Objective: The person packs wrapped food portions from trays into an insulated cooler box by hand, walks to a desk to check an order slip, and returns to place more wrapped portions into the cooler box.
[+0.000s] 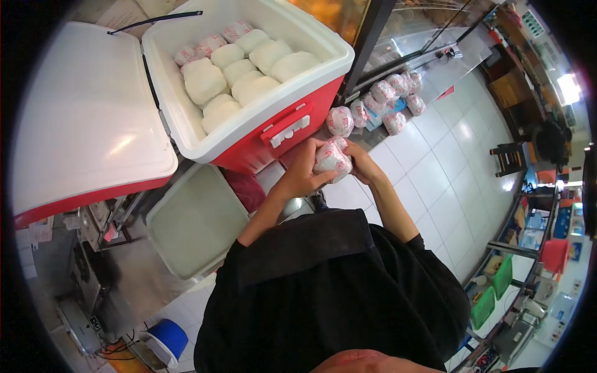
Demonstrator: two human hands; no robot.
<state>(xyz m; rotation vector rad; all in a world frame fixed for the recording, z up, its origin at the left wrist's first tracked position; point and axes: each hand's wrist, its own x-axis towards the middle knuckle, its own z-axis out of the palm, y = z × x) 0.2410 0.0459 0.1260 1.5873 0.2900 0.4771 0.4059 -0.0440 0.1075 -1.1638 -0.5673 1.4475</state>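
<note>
Between my two hands is a round bundle wrapped in red-printed white paper [333,160]; its contents are hidden. My left hand [301,171] curls around its left side, with the thumb along the near face. On the other side, my right hand [362,163] closes on its right edge. Just beyond my hands, several similar wrapped bundles [340,121] stand on the counter. To the left, a red and white cooler [298,102] stands with its lid open, filled with several plain white, rounded bundles [205,81]. A few red-printed ones [211,45] lie at its back.
The cooler's open lid [87,105] spreads out at the left. Below the cooler sits a pale shallow tray [196,221]. A glass display case [423,37] stands beyond the bundles. A blue bucket [166,340] is at lower left, and shelves with green baskets [484,308] are at right.
</note>
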